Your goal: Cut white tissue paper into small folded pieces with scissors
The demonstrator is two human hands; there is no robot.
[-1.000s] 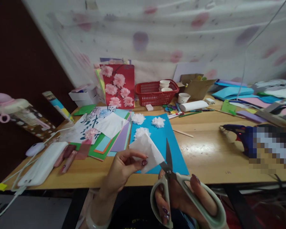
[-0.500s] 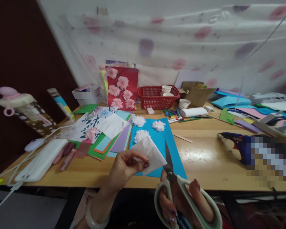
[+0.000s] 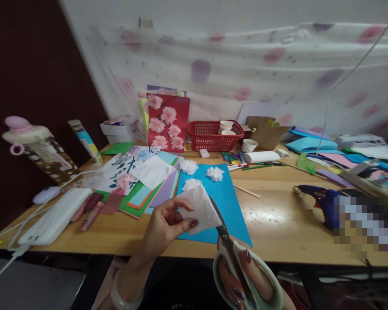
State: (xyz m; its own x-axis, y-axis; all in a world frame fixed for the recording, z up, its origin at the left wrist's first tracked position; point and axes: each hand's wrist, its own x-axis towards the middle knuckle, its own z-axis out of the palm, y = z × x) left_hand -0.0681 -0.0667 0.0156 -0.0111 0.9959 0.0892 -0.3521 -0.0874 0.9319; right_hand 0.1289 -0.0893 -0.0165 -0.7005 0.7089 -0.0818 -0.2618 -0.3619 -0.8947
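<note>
Between its thumb and fingers, my left hand (image 3: 170, 226) pinches a folded piece of white tissue paper (image 3: 200, 209). Scissors (image 3: 224, 234) with pale green handles are in my right hand (image 3: 242, 271), fingers through the loops. Their blades are nearly closed and lie at the paper's right edge; whether they cut into it I cannot tell. Below the paper lies a blue sheet (image 3: 236, 215) bearing three white paper flowers, one of them (image 3: 215, 173) at the upper right and another (image 3: 192, 185) partly hidden by the white paper.
Coloured papers (image 3: 163, 193) lie left of the blue sheet. Behind stand a red card with pink flowers (image 3: 168, 125) and a red basket (image 3: 210, 142) with paper cups. A glue gun (image 3: 323, 202) is at the right; a power bank (image 3: 56, 215) and bottle (image 3: 42, 146) are left.
The scissor blades have come together, and the scissors have shifted slightly left along the paper's edge. My left hand still pinches the paper, with its wrist a little further left.
</note>
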